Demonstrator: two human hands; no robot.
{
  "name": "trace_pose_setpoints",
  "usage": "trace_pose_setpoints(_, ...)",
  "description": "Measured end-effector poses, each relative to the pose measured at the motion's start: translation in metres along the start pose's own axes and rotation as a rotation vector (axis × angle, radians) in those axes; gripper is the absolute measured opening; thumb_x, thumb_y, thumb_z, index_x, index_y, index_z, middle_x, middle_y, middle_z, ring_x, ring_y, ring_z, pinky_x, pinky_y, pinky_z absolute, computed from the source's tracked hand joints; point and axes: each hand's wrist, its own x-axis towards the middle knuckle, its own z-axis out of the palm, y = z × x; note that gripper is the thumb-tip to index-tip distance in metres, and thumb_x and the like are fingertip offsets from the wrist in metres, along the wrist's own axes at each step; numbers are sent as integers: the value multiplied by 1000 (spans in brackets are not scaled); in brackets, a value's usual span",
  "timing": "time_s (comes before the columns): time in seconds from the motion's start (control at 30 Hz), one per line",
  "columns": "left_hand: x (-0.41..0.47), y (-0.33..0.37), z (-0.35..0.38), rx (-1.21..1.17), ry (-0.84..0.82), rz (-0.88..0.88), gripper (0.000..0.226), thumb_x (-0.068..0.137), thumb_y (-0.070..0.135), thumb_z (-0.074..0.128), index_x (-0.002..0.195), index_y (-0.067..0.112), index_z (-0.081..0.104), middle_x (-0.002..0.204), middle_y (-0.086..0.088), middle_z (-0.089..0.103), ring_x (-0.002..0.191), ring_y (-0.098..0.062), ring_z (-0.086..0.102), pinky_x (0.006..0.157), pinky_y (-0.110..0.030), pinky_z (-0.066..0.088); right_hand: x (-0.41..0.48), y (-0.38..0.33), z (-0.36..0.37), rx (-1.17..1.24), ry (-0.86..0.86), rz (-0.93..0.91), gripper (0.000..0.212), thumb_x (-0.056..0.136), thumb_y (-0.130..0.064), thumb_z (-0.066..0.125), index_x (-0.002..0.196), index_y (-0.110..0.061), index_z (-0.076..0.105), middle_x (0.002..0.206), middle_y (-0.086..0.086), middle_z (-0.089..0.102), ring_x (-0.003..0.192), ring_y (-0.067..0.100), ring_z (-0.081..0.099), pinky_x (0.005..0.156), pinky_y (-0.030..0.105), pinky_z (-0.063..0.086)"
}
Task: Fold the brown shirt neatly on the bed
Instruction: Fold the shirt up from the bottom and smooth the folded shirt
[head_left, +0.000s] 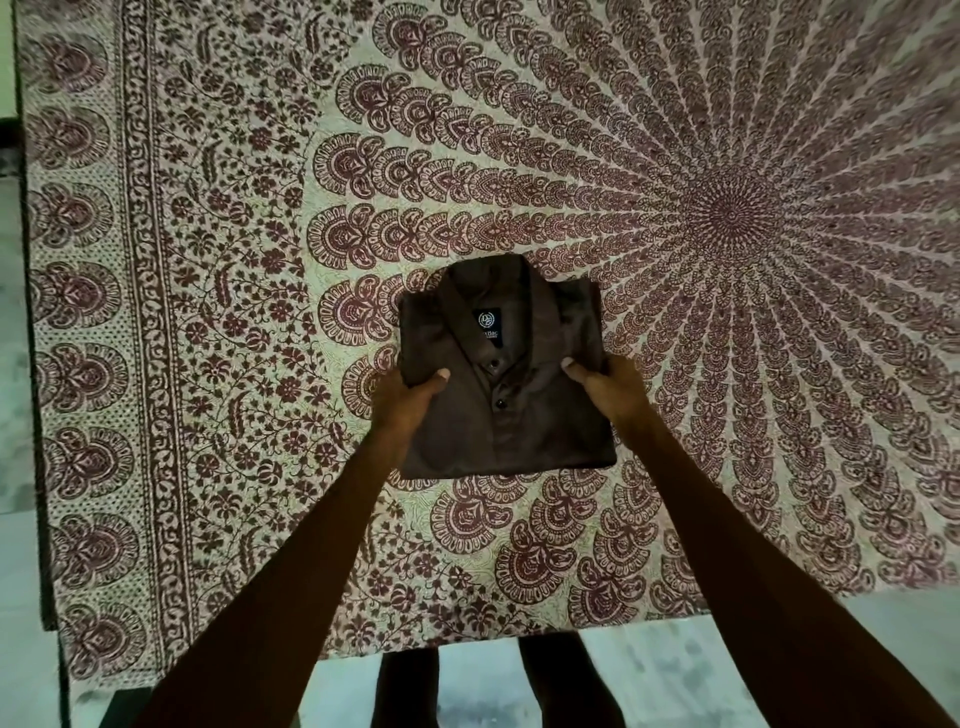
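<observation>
The brown shirt (501, 374) lies on the bed as a compact rectangle, collar away from me, a dark label inside the neck and two buttons showing down the front. My left hand (410, 397) grips its left edge, thumb on top and fingers tucked underneath. On the opposite edge my right hand (605, 384) holds the same way, thumb pressed on the cloth. Both arms reach in from the bottom of the view.
A printed bedsheet (727, 208) with a maroon mandala pattern covers the bed. The bed's near edge (467, 647) runs just in front of my legs, and its left edge (36, 364) borders a pale floor (675, 675).
</observation>
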Motion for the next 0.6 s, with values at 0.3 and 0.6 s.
trace_pose_setpoints(0.3,-45,-15,-30,157,56,229,56,90,37,64,136,11,48,128,-13,60,115,-31,58,90,-29,44,-53,7,16,-141,74,-347,43,96,-43,51,129,-16,52,103,13,70,88,34,67,75,47,56)
trace_pose_setpoints(0.6,-74,-102,-168,-43,198,191,47,92,35,60,131,9,52,126,-13,60,116,-30,57,96,-35,47,-155,-8,141,-32,-4,-437,37,97,-30,53,128,-10,54,100,6,68,89,25,64,74,33,52)
